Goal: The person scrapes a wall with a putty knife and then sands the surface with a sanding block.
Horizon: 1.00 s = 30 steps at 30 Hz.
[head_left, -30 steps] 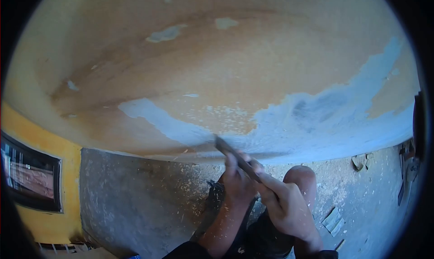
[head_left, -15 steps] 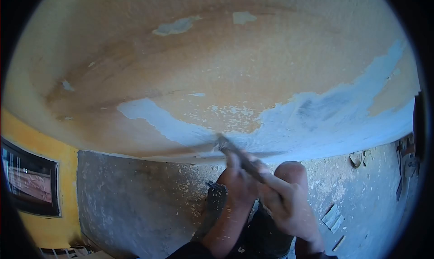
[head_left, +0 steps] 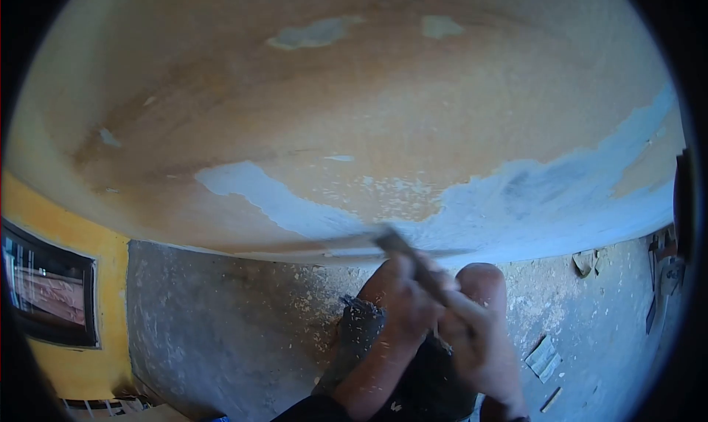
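A long-handled scraper (head_left: 420, 269), smeared by motion, slants from my lap up to the wall (head_left: 295, 105). Its flat tip lies at a pale bared strip (head_left: 295, 210) low on that wall, where the tan paint has come off. My left hand (head_left: 411, 297) wraps round the shaft nearer the tip. Farther back, my right hand (head_left: 476, 348) is closed on the handle, its fingers blurred. Small white flakes dot my left forearm, and my bent knees (head_left: 481, 283) frame the hands.
The grey concrete floor (head_left: 221, 326) is strewn with paint chips. A folded paper (head_left: 544, 358) and a small stick (head_left: 552, 399) lie at the right. Left, a dark-framed window (head_left: 90, 304) sits in a yellow wall (head_left: 112, 297). Dark objects (head_left: 667, 271) stand at the right edge.
The scraper's tip and both hands have shifted slightly right in view. The wall patches also sit a little farther right, as the view has turned. Both hands keep their hold.
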Motion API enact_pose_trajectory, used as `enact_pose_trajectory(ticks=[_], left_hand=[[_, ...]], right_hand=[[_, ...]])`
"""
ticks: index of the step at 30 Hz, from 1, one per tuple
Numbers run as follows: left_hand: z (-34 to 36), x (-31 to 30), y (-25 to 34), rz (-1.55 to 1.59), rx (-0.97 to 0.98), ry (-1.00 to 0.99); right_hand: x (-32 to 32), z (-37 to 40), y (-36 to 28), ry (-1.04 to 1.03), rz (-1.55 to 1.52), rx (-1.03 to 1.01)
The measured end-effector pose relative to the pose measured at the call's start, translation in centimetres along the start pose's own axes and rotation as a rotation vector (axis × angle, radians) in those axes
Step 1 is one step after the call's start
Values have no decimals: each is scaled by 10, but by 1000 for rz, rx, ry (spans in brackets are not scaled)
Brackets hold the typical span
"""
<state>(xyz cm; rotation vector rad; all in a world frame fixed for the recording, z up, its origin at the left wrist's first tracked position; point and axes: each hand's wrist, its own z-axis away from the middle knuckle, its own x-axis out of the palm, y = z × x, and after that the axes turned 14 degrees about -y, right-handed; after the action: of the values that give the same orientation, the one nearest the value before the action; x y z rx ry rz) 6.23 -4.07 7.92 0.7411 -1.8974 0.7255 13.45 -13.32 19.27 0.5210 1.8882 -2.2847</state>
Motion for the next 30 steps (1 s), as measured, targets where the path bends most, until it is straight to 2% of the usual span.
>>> enact_pose_trajectory(ticks=[1,2,4,6,7,8,10,12,14,15,16,17,20,21,22,23,24,25,26,27,28,29,30], left_hand=[[-8,2,17,-151,29,-72],[-5,2,17,-159,34,-70],[0,-1,12,-245,-10,-7],[3,-3,1,-321,-46,65],[4,-3,3,-231,-28,70],[6,-2,2,-142,-20,76],[1,1,5,-185,-34,52],[0,4,6,-249,-52,20],[-2,5,8,-163,-43,25],[1,5,5,-74,-18,38],[4,5,3,12,-1,56],[-5,6,20,-98,1,-107],[-3,-1,15,-142,-26,-130],[1,1,4,-267,-96,35],[1,1,4,-262,-92,34],[2,3,1,-93,-69,10],[0,8,0,75,-53,-6],[-6,9,22,-102,-16,-106],[-6,12,25,-118,-11,-107],[-5,15,26,-118,-19,-83],[-5,14,25,-107,-31,-64],[10,-3,14,-216,-89,102],[5,-5,12,-205,-87,99]], right_hand=[[6,-12,-9,-87,19,44],[10,-19,-14,-185,37,87],[1,-9,-12,-216,57,32],[4,8,-3,84,-95,-117],[4,8,-3,84,-91,-109],[7,5,-6,10,-53,-53],[12,-6,-13,-160,19,30],[1,1,-17,-177,-65,117],[-11,5,-30,-83,-196,224],[-8,0,-22,-104,-82,141],[-6,-1,-16,-99,-88,150],[-3,-7,-13,-132,-24,87],[-1,-11,-16,-231,113,-40],[-10,0,-18,-144,-52,80],[-14,6,-19,-58,-216,205],[-9,2,-17,-22,-180,91],[-4,-4,-18,-16,-182,107],[1,-14,-21,-140,-56,89],[5,-23,-23,-279,72,61],[7,-16,-13,-173,191,-112],[4,-11,-11,-177,195,-122],[-2,-2,-14,-106,-4,36],[-7,4,-19,-30,-201,194]])
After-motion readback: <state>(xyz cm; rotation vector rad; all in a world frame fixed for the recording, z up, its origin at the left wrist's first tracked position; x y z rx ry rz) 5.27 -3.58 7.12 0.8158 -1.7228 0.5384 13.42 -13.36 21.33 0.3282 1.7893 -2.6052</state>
